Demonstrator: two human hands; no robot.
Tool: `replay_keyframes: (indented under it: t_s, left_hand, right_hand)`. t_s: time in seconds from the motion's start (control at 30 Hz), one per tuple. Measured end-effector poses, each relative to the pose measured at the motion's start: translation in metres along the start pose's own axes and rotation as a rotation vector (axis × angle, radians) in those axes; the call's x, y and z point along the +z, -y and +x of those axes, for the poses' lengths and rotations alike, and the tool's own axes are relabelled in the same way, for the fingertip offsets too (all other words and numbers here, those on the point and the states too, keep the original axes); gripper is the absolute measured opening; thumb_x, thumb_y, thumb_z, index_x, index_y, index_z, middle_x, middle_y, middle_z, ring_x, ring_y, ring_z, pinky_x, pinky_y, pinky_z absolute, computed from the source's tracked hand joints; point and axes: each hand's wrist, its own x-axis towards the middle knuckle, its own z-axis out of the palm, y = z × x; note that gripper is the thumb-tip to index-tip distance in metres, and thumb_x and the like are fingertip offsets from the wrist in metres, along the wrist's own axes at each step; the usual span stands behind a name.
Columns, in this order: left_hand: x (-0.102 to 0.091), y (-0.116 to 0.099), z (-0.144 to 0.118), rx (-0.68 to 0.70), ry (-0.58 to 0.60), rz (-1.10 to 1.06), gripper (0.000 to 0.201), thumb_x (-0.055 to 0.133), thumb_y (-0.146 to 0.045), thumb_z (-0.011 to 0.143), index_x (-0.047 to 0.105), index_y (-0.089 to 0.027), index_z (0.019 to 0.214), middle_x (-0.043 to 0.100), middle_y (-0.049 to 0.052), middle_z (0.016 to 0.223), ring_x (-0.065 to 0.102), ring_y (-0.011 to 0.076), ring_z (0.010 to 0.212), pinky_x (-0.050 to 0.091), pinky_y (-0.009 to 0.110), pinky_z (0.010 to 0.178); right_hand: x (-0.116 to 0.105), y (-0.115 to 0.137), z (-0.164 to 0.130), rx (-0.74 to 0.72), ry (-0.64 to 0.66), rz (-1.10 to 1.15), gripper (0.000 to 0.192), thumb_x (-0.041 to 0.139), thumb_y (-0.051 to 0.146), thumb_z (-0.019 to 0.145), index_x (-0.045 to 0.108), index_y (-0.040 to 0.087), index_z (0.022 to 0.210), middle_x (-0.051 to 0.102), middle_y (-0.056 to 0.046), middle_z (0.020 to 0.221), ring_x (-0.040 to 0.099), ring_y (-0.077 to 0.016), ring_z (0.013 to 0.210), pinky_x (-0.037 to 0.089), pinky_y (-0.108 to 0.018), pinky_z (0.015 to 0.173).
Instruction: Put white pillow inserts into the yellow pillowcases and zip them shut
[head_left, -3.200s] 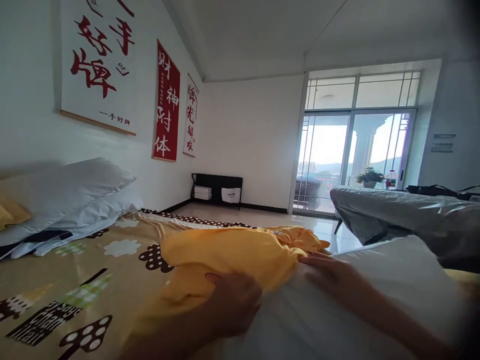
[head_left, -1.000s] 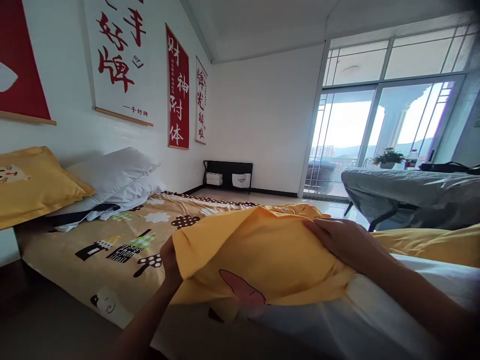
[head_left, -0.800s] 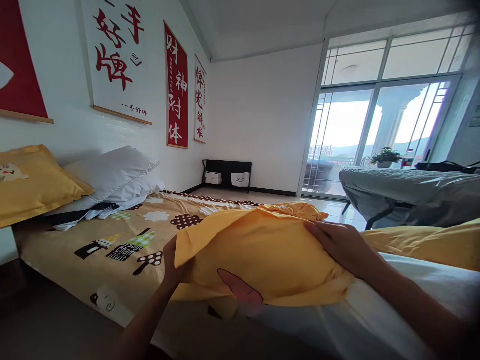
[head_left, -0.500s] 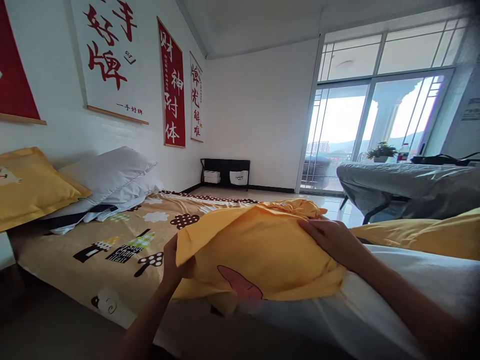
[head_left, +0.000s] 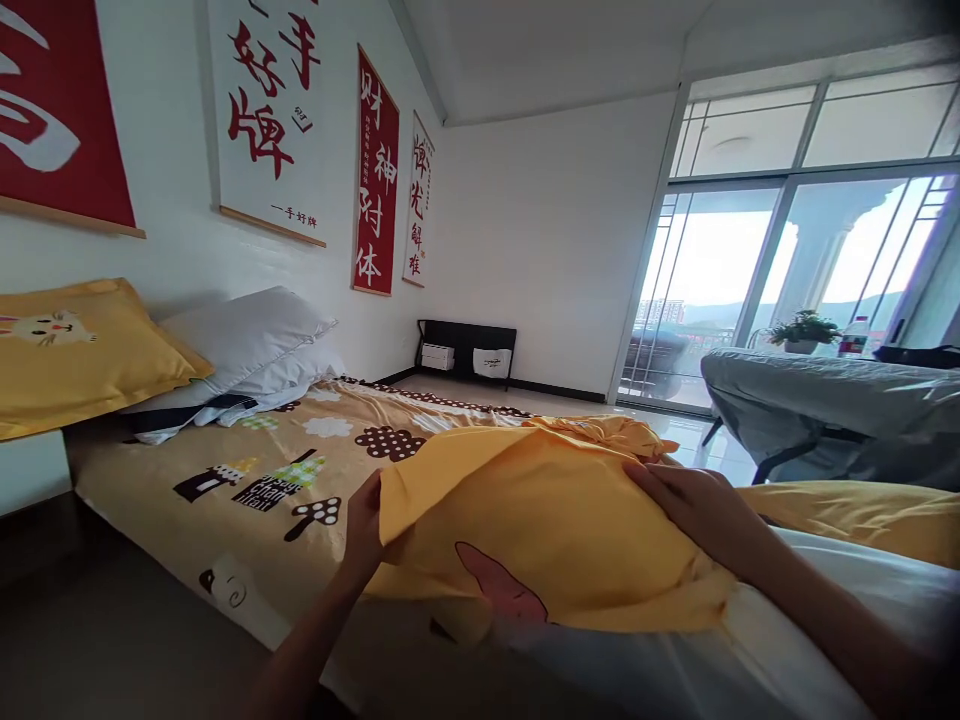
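Yellow pillowcase half drawn over the white pillow, lower centre.
Left hand fingers pinch its edge; right hand lies flat on top; next, tug further along.

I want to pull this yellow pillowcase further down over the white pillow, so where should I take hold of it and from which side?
Grip the yellow pillowcase at its open hem, probably best at the two side corners. The left hand already pinches the left edge; the right hand lies flat on top near the right side. The white pillow sticks out toward you, so come from the sides and draw the hem toward yourself.
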Motion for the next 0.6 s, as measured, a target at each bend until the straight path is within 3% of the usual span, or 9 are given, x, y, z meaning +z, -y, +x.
replay_keyframes:
  t_s: [0.2, 0.33, 0.43, 0.5, 0.6]
  left_hand:
    - [-0.008, 0.003, 0.005, 0.007, 0.005, -0.004, 0.025, 0.063, -0.038, 0.069, 0.051, -0.017, 0.062, 0.046, -0.003, 0.058, 0.04, 0.0111, 0.056, 0.036, 0.02, 0.051]
    - [-0.026, 0.001, 0.014, 0.1, 0.05, -0.013, 0.029, 0.06, -0.039, 0.079, 0.055, -0.016, 0.064, 0.058, 0.004, 0.081, 0.052, 0.0154, 0.075, 0.042, 0.023, 0.063]
    - [-0.032, -0.003, 0.017, 0.055, 0.064, -0.063, 0.032, 0.062, -0.044, 0.079, 0.058, -0.015, 0.065, 0.062, 0.009, 0.096, 0.057, 0.0206, 0.087, 0.045, 0.025, 0.069]
    - [-0.029, -0.006, 0.017, 0.012, 0.093, -0.074, 0.035, 0.062, -0.047, 0.077, 0.058, -0.015, 0.066, 0.064, 0.012, 0.101, 0.059, 0.0231, 0.091, 0.047, 0.028, 0.074]
    - [-0.021, -0.007, 0.012, -0.001, 0.227, -0.056, 0.034, 0.061, -0.045, 0.079, 0.057, -0.015, 0.064, 0.064, 0.013, 0.108, 0.059, 0.0255, 0.099, 0.047, 0.033, 0.083]
  right_hand:
    - [-0.014, -0.003, -0.001, -0.022, -0.056, -0.12, 0.06, 0.025, 0.064, 0.089, 0.068, 0.025, 0.072, 0.071, -0.006, 0.079, 0.064, -0.0255, 0.074, 0.045, -0.038, 0.071]
    - [-0.039, -0.003, -0.001, -0.055, -0.182, -0.287, 0.06, 0.02, 0.062, 0.09, 0.065, 0.025, 0.075, 0.071, -0.011, 0.082, 0.065, -0.0294, 0.074, 0.043, -0.04, 0.067]
    - [-0.043, -0.008, 0.002, -0.057, -0.261, -0.339, 0.064, 0.016, 0.061, 0.09, 0.066, 0.024, 0.075, 0.071, -0.014, 0.081, 0.065, -0.0309, 0.074, 0.041, -0.041, 0.063]
    - [-0.035, -0.016, 0.005, -0.027, -0.165, -0.32, 0.065, 0.018, 0.062, 0.09, 0.067, 0.024, 0.07, 0.071, -0.012, 0.076, 0.065, -0.03, 0.072, 0.042, -0.04, 0.062]
    - [-0.019, -0.035, 0.011, 0.027, 0.04, -0.283, 0.062, 0.025, 0.064, 0.087, 0.07, 0.025, 0.068, 0.07, -0.007, 0.07, 0.065, -0.028, 0.067, 0.041, -0.038, 0.059]
